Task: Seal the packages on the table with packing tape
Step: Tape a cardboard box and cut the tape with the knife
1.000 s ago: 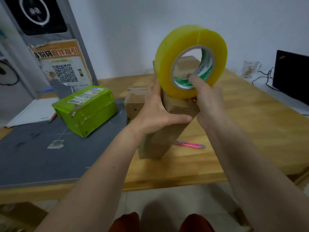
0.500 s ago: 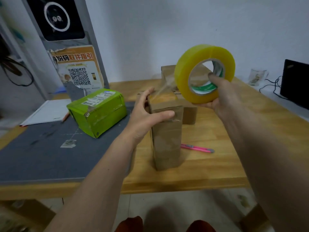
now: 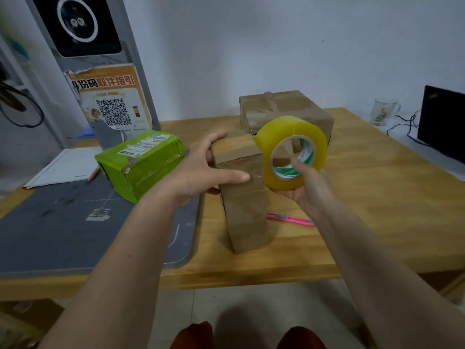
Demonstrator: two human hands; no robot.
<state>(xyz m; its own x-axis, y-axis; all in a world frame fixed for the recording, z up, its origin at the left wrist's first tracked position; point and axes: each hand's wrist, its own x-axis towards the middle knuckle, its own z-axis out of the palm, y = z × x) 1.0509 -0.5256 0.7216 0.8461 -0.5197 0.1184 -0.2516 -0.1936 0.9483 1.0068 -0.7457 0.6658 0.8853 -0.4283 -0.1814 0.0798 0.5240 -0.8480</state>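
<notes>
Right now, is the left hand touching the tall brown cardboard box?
Touching. The head view shows the left hand on the tall brown cardboard box: thumb pressed across its front face, fingers straight along its top edge.

Both forearms reach forward; the left hand spreads with thumb extended, while the right hand curls, thumb hooked upward.

I see dim, flat indoor light, soft shadows under the tall box, mild glare on the green package, wide-angle bending toward three and nine o'clock
</notes>
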